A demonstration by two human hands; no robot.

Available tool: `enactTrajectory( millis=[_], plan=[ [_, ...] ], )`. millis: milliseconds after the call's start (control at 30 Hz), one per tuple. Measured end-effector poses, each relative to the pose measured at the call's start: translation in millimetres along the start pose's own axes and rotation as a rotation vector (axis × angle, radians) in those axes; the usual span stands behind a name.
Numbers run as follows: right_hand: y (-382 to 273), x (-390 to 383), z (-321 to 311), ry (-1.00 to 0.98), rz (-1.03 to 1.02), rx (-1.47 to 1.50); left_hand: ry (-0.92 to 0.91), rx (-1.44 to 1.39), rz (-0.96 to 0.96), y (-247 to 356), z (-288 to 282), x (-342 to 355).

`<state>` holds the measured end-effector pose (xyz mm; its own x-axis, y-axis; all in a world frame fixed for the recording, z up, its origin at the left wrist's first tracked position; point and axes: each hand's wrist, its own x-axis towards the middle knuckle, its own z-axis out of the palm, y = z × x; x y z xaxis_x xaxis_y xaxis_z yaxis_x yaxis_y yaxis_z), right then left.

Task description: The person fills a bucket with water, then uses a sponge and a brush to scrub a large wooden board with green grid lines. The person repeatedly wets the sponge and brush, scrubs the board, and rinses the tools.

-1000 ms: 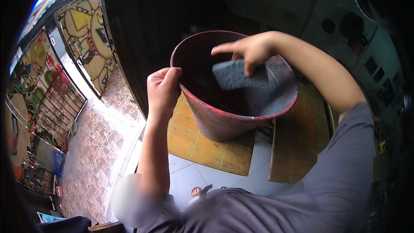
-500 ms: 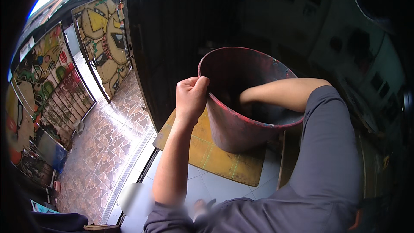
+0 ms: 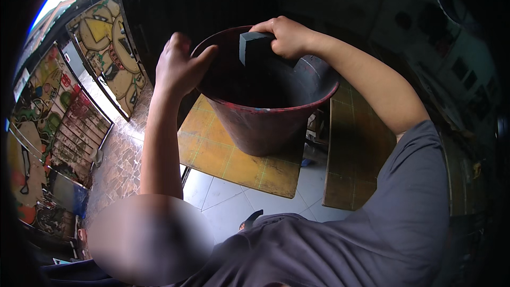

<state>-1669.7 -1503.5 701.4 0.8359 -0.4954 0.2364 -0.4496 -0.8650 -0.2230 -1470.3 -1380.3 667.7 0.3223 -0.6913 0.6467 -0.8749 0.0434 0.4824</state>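
Note:
A large dark bucket (image 3: 257, 130), its rim smeared with red, stands on a yellowish board (image 3: 228, 162) marked with pale green lines. Over the far part of its opening, my right hand (image 3: 289, 37) grips a dark grey rectangular block (image 3: 243, 52), fingers on top and thumb below. What the block is made of I cannot tell. At the left side of the rim is my left hand (image 3: 178, 69), its thumb and fingers spread and nothing held. Whether its thumb touches the rim is unclear. The bucket's inside is too dark to make out.
A second wooden board (image 3: 350, 154) stands to the right, past a gap. White floor tiles (image 3: 226, 196) show below. A painted gate (image 3: 103, 48) opens onto stone paving (image 3: 122, 154) at the left. The background is very dark.
My right hand has come up out of the bucket with the block in it. My left hand has let go of the rim and opened. The bucket appears further left and higher in view.

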Motion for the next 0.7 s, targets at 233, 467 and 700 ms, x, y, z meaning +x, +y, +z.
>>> enactTrajectory(
  millis=[233, 467, 700],
  plan=[
    [-28.9, -8.2, 5.3, 0.224, -0.030, -0.429, -0.732, -0.089, 0.126, 65.4, 11.3, 42.3],
    [-35.0, -9.1, 4.7, 0.259, -0.055, -0.443, -0.958, -0.186, 0.114, 69.8, 8.9, 39.9],
    [-3.1, -3.7, 19.7, -0.027, -0.046, 0.015, -0.889, -0.004, 0.199, 40.3, 44.7, 49.9]
  ],
)
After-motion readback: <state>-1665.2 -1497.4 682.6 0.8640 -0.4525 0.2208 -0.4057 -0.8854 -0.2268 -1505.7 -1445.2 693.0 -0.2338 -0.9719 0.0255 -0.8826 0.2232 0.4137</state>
